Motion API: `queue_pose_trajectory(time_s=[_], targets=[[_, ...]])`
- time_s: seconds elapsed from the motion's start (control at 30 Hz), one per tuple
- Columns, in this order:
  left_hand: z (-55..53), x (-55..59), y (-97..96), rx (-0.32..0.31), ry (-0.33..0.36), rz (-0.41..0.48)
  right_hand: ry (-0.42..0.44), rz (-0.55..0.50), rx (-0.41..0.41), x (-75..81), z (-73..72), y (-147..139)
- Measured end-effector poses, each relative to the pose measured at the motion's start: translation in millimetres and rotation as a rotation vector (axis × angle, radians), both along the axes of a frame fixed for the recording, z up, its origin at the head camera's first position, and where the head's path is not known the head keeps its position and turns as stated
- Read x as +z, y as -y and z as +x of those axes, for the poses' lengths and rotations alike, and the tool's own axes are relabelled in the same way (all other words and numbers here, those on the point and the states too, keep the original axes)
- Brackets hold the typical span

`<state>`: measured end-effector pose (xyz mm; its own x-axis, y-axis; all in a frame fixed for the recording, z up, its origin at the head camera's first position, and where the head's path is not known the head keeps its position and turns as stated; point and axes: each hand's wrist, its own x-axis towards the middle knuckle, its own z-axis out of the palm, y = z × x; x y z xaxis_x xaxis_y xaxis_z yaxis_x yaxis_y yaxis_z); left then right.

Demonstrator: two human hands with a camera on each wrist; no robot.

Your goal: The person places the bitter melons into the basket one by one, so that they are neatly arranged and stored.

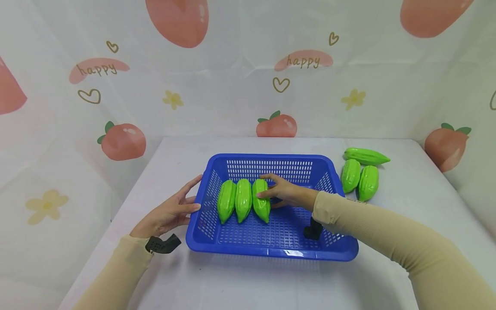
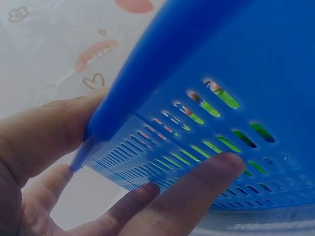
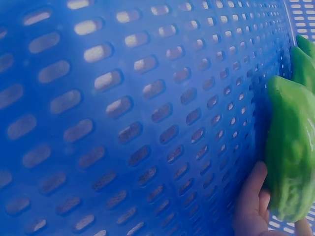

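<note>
A blue plastic basket holds three green ridged gourds in a row at its left side: the left gourd, the middle gourd and the right gourd. My right hand grips the right gourd between thumb and fingers inside the basket; in the right wrist view that green gourd fills the right edge. Outside, my left hand rests on the basket's left end. The left wrist view has its spread fingers against the slotted wall and rim, all on the outer side.
Three more green gourds lie on the white table beyond the basket's right end: one gourd sideways behind, a second gourd and a third gourd side by side. A printed cloth backdrop stands behind the table.
</note>
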<state>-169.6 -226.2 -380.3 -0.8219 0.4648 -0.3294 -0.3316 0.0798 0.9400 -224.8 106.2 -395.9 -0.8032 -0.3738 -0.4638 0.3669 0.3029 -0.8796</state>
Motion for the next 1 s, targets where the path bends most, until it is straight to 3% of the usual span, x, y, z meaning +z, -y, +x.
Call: queue_pose_trajectory(time_s=[0.57, 0.83, 1.0], targets=[[0.7, 1.4, -0.4, -0.005, 0.003, 0.005, -0.003, -0.015, -0.007, 18.1, -2.3, -9.2], [0.6, 1.5, 0.7, -0.015, -0.005, 0.006, -0.060, -0.053, 0.006, 52.5, -3.4, -24.2], [1.0, 2.5, 0.8, -0.017, -0.001, 0.009, -0.108, -0.141, 0.029, 80.7, -3.6, -38.4]])
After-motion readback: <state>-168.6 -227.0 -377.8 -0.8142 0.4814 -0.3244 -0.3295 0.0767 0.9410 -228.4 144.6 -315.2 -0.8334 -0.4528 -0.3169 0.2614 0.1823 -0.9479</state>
